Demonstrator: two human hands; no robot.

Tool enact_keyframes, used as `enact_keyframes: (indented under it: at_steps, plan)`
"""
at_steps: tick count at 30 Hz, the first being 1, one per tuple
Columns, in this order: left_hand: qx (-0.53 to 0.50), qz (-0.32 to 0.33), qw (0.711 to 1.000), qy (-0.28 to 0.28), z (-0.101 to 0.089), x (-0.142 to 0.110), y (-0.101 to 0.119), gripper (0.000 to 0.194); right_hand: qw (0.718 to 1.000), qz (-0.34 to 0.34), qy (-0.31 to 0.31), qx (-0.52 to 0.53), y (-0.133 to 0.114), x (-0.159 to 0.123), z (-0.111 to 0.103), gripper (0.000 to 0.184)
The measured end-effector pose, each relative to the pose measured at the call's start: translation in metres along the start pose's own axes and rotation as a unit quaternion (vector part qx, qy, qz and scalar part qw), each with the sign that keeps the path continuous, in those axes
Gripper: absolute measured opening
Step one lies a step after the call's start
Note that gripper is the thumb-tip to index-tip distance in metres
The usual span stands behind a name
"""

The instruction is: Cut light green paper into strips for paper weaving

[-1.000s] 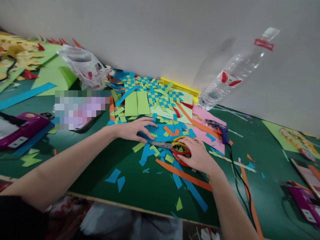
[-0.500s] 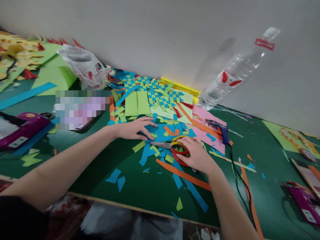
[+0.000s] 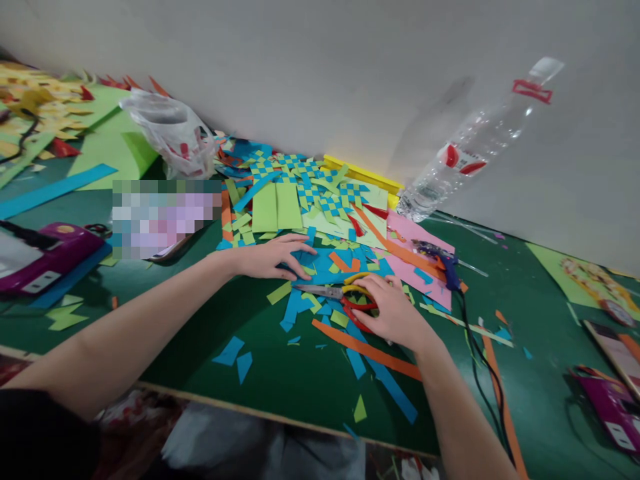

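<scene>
Scissors [image 3: 327, 292] sat among scraps on green surface [image 3: 185, 353], tips just beside left hand [image 3: 270, 257]. Right hand [image 3: 393, 307] fingers clamped on handles; left fingers spread apart, resting on blue paper [image 3: 325, 259]. Woven paper [image 3: 333, 202] lay behind. Past second: pose practically unchanged, no fresh cut visible; cutting looked paused.

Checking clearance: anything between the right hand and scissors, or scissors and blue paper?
Nothing visible: the right hand grips the scissors, which lie along the near edge of the blue paper. The left hand is close by the scissors' tip.
</scene>
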State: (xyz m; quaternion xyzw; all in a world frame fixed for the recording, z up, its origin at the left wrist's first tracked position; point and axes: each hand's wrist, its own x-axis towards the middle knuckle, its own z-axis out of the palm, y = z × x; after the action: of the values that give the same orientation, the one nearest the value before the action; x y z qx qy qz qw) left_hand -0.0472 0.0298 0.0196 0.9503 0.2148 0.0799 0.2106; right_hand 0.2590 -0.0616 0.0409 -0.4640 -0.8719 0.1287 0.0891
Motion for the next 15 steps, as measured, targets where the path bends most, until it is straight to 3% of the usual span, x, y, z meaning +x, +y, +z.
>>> enact_keyframes:
  at_steps: [15]
  plan:
    - [0.007, -0.01, 1.0, -0.012, 0.0001, 0.0007, 0.0016, 0.027, 0.999, -0.03, -0.013, -0.003, -0.0002, -0.0038, -0.002, 0.031]
